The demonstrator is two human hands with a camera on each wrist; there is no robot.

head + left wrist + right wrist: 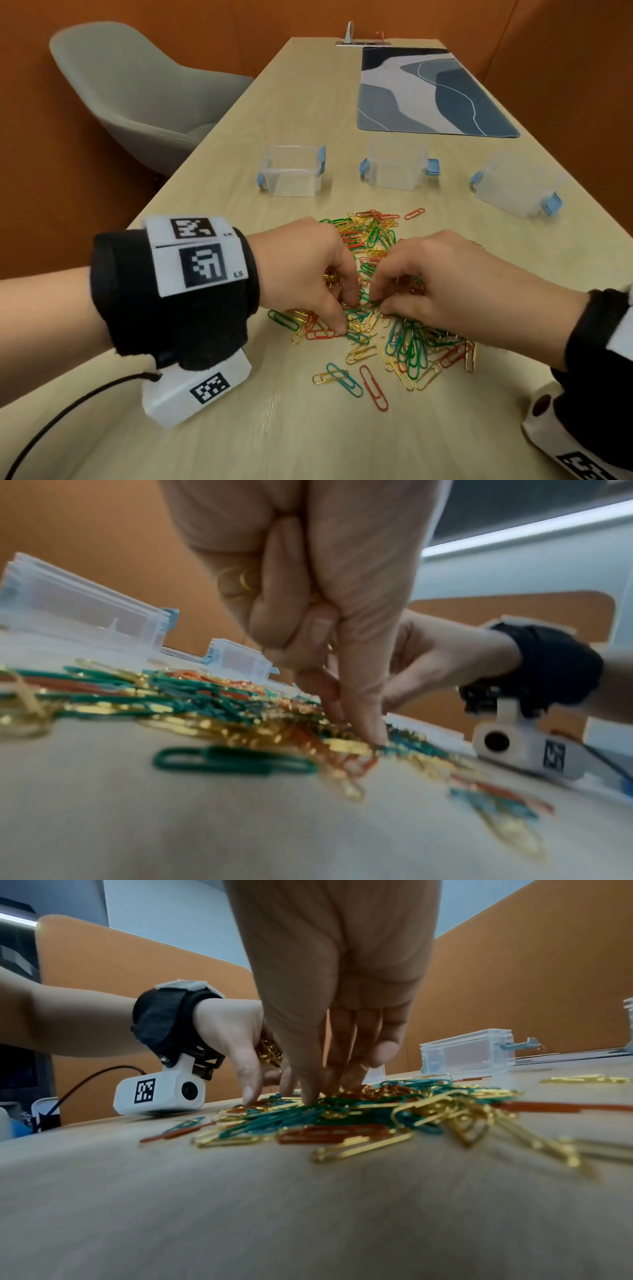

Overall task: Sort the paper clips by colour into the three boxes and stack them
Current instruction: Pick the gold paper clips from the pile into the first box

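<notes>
Barely started here, honestly. The whole mixed pile of paper clips [373, 294] (gold, green, red) sat on the tabletop [308, 438] in front of the person, and all three clear boxes [291, 171] stood in a row at 12 o'clock of the pile, and as far as I could see not one clip was in any of them. Nothing stacked either.

The left hand [308, 270] had its fingers curled round a small bunch of gold clips [268, 1051] tucked in the palm, with thumb and forefinger down in the pile picking at another one. The right hand [442, 284] was fingertips-down in the pile at about 3 o'clock of the left, fingers fairly straight; couldn't tell if it had actually pinched anything.

So pretty much all the sorting, plus the stacking, was left.
</notes>
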